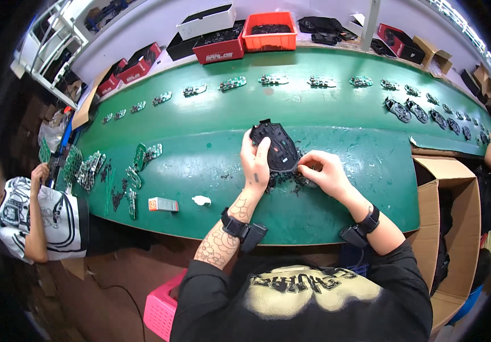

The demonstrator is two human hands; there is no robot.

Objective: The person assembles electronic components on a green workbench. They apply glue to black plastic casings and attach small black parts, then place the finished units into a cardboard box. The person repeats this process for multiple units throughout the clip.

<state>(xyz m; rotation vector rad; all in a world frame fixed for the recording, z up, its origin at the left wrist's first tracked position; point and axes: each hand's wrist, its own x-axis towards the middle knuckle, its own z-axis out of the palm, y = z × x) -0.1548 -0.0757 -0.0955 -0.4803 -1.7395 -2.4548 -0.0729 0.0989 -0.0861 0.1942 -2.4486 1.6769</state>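
Observation:
My left hand (pixel 254 164) grips a black plastic computer mouse shell (pixel 281 149) by its left side, thumb over its inner face. The shell is tilted up above the green bench, its ribbed inside showing. At its lower right edge is my right hand (pixel 327 174), thumb and forefinger pinched together. Whatever sits between those fingertips is too small to make out. A loose pile of small black parts (pixel 292 180) lies under the shell and between my hands.
Green circuit boards (pixel 273 79) stand in a row across the bench (pixel 211 131). Black shells (pixel 398 110) line the right side. A small box (pixel 163 204) and a white piece (pixel 201 200) lie left of me. Bins (pixel 270 40) stand behind; a co-worker (pixel 37 211) sits left, a carton (pixel 456 216) right.

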